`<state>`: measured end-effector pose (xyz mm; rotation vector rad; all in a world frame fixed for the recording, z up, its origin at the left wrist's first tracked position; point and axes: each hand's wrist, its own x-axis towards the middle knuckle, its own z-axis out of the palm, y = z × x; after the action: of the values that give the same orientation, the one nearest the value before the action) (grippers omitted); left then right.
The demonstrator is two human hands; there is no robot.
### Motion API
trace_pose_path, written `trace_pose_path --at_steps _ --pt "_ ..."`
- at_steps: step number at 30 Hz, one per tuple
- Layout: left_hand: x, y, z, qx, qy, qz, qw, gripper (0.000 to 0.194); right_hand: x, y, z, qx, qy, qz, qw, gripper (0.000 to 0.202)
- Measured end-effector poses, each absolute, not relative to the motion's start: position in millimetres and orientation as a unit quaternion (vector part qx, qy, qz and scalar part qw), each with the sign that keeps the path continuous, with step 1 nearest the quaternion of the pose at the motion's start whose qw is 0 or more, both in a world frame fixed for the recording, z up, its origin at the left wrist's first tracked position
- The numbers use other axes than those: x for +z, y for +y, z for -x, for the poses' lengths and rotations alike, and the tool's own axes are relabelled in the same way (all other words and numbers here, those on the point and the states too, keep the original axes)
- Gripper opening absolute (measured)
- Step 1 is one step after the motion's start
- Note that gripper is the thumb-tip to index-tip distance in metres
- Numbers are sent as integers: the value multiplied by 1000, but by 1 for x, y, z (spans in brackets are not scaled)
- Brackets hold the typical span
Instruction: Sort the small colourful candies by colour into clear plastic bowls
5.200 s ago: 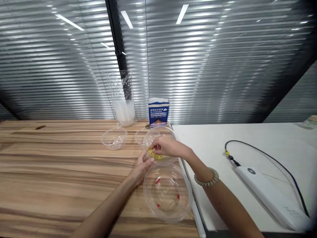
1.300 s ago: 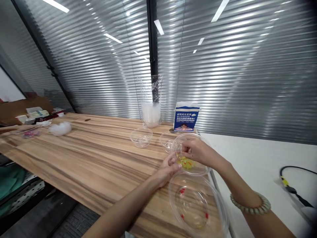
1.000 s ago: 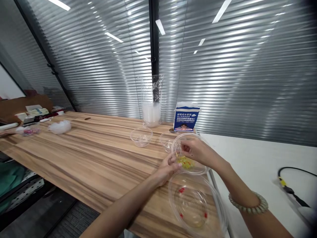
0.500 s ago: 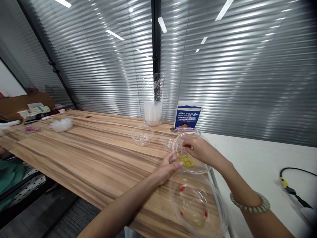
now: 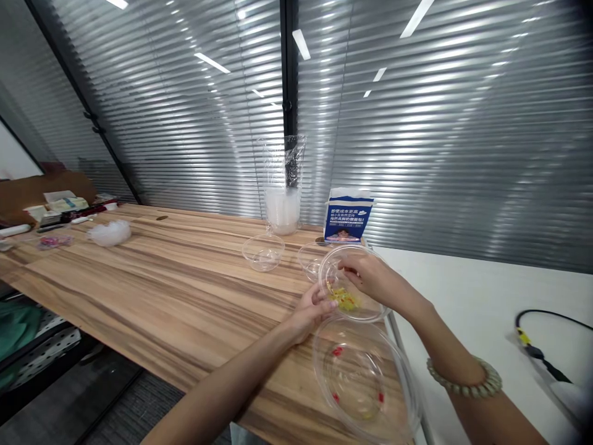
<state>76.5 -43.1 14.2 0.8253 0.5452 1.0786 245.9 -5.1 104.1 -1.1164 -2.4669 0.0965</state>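
Note:
My left hand (image 5: 311,313) grips the near left rim of a clear plastic bowl (image 5: 368,311), which is tilted toward me. Small yellow and red pieces (image 5: 344,299) lie together low inside it. My right hand (image 5: 374,279) reaches in over the rim from the right, its fingers curled above the pieces; what they pinch, if anything, is hidden. Closer to me sits a larger clear plastic container (image 5: 323,378) with a few red bits (image 5: 380,397) in it. Behind the held bowl are two more clear bowls, one farther left (image 5: 263,253) and one partly covered (image 5: 308,256).
A blue and white packet (image 5: 347,219) stands at the back beside a tall clear bag of stacked white cups (image 5: 282,210). A translucent white bundle (image 5: 110,233) and a bag of pink bits (image 5: 54,241) lie left. A black cable (image 5: 537,355) rests on the white surface at right.
The whole view has shifted slightly. Both hands keep their places at the bowl, with the right fingers still curled inside it.

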Motion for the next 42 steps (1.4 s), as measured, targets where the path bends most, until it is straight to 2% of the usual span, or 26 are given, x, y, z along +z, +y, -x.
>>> trace_pose_path --at_steps 14,20,28,35,42 --pt "15 -43 -76 486 252 -382 744 70 109 -8 -246 23 -887 418 193 28" --pt "11 -41 -75 488 257 -386 739 70 109 -10 -247 9 -887 408 215 31" --pt "6 -38 -75 486 246 -383 746 70 137 -33 -258 99 -893 374 231 24" --pt "8 -38 -74 487 245 -386 745 69 160 -51 -276 253 -898 342 114 23" --pt "13 -40 -74 485 253 -380 745 71 158 -51 -269 287 -905 311 47 19"
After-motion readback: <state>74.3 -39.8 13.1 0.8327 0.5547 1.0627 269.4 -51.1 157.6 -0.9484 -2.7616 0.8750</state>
